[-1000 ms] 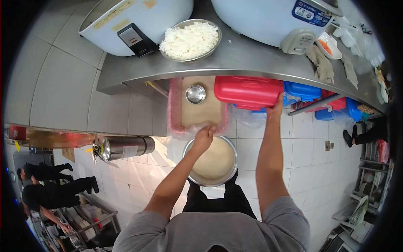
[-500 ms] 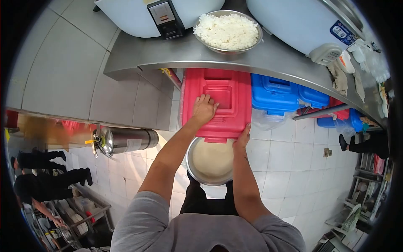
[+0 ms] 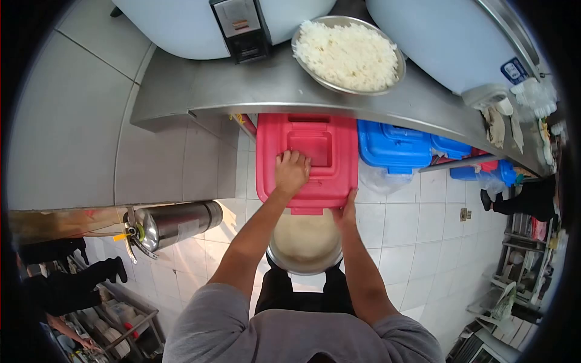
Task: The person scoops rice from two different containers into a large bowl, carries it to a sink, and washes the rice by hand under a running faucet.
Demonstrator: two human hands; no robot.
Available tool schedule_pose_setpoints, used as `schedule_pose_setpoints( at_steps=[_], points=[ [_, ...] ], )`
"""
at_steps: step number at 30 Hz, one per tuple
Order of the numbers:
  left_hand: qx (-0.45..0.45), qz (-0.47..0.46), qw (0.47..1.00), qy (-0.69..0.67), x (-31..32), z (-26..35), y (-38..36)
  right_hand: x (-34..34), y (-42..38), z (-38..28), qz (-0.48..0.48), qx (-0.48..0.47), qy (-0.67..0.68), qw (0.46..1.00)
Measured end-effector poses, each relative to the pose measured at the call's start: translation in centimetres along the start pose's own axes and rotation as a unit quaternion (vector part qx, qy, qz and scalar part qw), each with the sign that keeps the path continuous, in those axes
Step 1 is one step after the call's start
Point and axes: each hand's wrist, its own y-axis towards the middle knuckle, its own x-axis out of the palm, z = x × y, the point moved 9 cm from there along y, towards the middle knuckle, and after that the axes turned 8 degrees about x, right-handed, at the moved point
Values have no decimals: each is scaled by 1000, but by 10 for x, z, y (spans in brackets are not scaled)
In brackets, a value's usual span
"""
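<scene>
My left hand (image 3: 293, 174) lies on top of a red plastic lid (image 3: 272, 178), its slightly bent fingers apart over the left side of the recessed handle. At the lid's right front corner, my right hand (image 3: 347, 210) grips the edge, with some fingers hidden underneath. The lid covers a bin mostly out of sight below the steel counter. Between my legs and the bin is a round metal bowl (image 3: 304, 267) of pale, whitish contents that look like raw rice. The lid's front edge overlaps the bowl's far side.
A bowl of cooked white rice (image 3: 350, 57) stands on the steel counter (image 3: 242, 91) between large pale-blue cookers (image 3: 442, 36). Blue-lidded bins (image 3: 393, 145) are under the counter to the right. A metal cylinder (image 3: 175, 225) is at left. Other people's legs (image 3: 85, 278) show at both sides.
The view has shifted, so the counter and lid sit slightly lower in the picture. Both hands keep nearly the same places on the lid.
</scene>
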Motion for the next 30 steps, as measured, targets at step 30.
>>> schedule_pose_setpoints(
  at_steps=[30],
  points=[
    [-182, -148, 952, -197, 137, -159, 141, 91, 159, -55, 21, 62, -81, 995]
  ],
)
